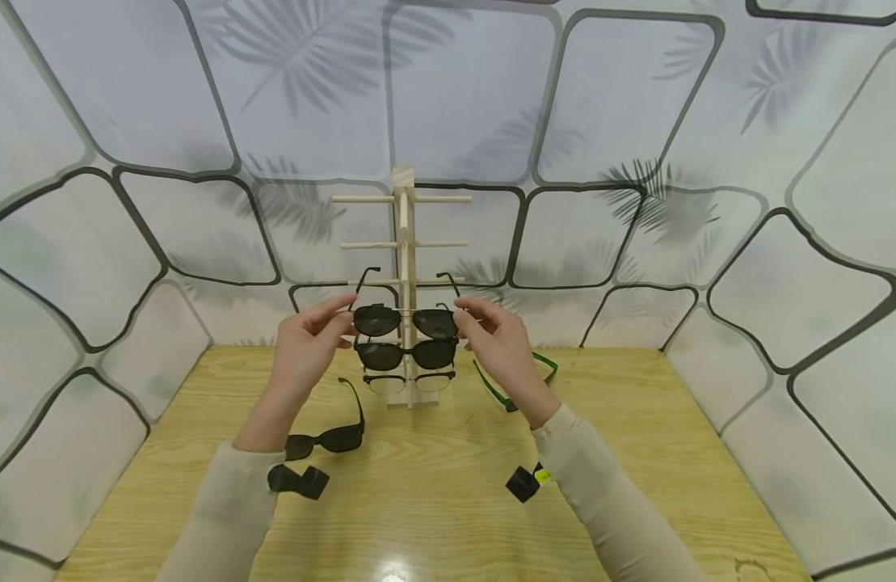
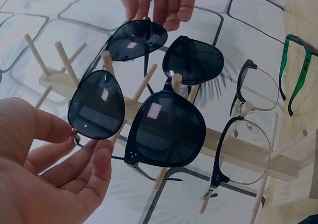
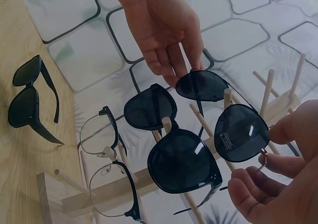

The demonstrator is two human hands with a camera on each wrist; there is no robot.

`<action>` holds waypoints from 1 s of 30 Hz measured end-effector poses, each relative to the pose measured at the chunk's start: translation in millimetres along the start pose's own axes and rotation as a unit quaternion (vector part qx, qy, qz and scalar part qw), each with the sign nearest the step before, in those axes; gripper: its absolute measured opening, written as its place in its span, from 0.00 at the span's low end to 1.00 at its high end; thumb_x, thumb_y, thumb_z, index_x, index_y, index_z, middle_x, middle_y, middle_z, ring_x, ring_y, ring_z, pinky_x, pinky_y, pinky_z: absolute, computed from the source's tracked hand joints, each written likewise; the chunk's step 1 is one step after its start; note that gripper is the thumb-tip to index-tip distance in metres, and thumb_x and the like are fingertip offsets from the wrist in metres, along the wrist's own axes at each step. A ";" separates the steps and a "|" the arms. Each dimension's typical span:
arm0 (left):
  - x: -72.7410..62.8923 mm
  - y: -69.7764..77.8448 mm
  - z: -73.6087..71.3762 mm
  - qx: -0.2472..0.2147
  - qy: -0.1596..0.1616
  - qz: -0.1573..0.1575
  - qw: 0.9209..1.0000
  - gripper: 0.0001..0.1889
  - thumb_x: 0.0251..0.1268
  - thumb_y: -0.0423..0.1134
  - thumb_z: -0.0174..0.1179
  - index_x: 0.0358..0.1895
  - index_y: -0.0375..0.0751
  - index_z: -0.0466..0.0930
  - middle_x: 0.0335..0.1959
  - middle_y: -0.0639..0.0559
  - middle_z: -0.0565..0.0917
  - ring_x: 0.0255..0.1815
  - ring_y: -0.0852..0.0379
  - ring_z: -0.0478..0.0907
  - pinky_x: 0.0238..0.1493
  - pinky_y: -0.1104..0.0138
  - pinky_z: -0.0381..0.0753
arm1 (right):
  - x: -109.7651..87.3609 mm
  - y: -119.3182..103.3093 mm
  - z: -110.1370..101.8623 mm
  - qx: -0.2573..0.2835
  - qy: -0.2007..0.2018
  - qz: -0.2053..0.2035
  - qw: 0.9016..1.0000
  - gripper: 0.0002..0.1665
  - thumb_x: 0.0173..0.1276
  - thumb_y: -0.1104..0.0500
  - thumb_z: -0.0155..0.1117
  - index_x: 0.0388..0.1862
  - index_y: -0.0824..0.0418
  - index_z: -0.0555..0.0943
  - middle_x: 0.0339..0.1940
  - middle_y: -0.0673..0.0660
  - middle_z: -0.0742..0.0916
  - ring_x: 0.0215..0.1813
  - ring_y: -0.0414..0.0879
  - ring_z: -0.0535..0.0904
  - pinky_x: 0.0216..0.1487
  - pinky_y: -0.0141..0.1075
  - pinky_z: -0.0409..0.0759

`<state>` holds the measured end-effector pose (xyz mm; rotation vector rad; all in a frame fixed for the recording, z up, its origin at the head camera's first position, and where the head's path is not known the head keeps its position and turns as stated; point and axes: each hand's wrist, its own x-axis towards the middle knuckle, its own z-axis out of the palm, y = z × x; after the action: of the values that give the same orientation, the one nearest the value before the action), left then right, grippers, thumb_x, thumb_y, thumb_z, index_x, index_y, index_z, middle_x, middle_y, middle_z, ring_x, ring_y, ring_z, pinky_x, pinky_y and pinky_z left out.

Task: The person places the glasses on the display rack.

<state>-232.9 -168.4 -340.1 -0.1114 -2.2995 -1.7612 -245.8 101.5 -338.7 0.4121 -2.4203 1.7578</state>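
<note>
A pair of dark aviator-style sunglasses (image 1: 376, 321) is held between both hands in front of a wooden eyewear stand (image 1: 404, 179). My left hand (image 1: 307, 346) pinches the frame at its left hinge with thumb and fingers. On the opposite side, my right hand (image 1: 500, 343) grips the other hinge the same way. The temples point back toward the stand, and a small printed mark shows on one lens (image 3: 242, 133). Just below hang thick black sunglasses (image 1: 380, 356). Lower still, clear half-rim glasses (image 2: 246, 147) sit on the stand.
Bare wooden pegs (image 1: 443, 199) stick out on the stand's upper part. Green-framed glasses (image 1: 495, 389) lie on the wooden table (image 1: 418, 501) at right, partly behind my right forearm. Another pair of black sunglasses (image 1: 342, 439) lies at left, near my left wrist. Patterned walls surround the table.
</note>
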 end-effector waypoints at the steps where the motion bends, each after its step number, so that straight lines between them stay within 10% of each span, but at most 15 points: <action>1: -0.4 0.0 -0.1 0.000 0.003 0.001 1.000 0.20 0.82 0.38 0.57 0.71 0.43 0.81 0.64 0.34 0.85 0.39 0.73 0.85 0.44 0.75 0.86 | -0.3 0.1 -0.7 -0.004 -0.002 -0.001 1.000 0.22 0.83 0.51 0.60 0.69 0.55 0.82 0.54 0.62 0.88 0.47 0.48 0.85 0.47 0.38 0.86; 15: -32.1 -7.0 -22.3 0.036 0.016 0.006 0.999 0.23 0.83 0.41 0.57 0.77 0.48 0.74 0.64 0.34 0.84 0.45 0.78 0.83 0.49 0.78 0.84 | -20.8 7.9 -7.7 0.000 0.029 -0.010 1.000 0.24 0.81 0.54 0.63 0.73 0.53 0.78 0.52 0.62 0.86 0.42 0.44 0.83 0.48 0.40 0.84; 30: -87.5 -53.9 -52.4 0.116 0.006 0.006 0.993 0.19 0.81 0.38 0.59 0.69 0.37 0.79 0.56 0.40 0.89 0.44 0.79 0.82 0.43 0.75 0.85 | -64.0 40.1 20.4 0.015 0.019 0.015 1.000 0.18 0.78 0.58 0.65 0.64 0.57 0.85 0.47 0.58 0.88 0.38 0.41 0.81 0.42 0.33 0.81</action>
<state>-151.8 -225.7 -398.7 -0.0717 -2.4678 -1.4716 -195.0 103.2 -398.2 0.3456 -2.3897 1.7991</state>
